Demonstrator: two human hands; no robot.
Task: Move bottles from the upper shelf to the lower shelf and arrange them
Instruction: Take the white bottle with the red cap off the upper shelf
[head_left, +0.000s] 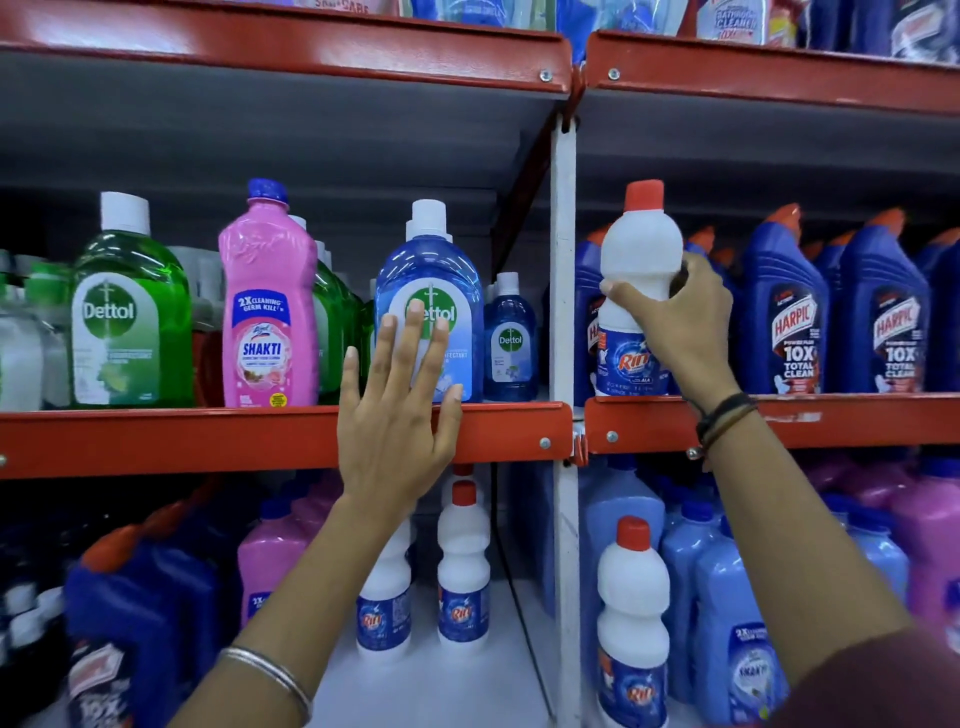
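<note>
left hand (397, 415) flat, fingers spread, empty, likely bracing at shelf edge (208, 436) | right hand (675, 322) wrapped round white Rin bottle (636, 291) on upper shelf, apparently to lift it down

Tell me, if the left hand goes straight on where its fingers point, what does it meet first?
Most likely the large blue Dettol bottle: the open left hand points up and forward at its label, fingertips overlapping it. Whether they already touch is unclear, since depth cannot be judged.
</note>
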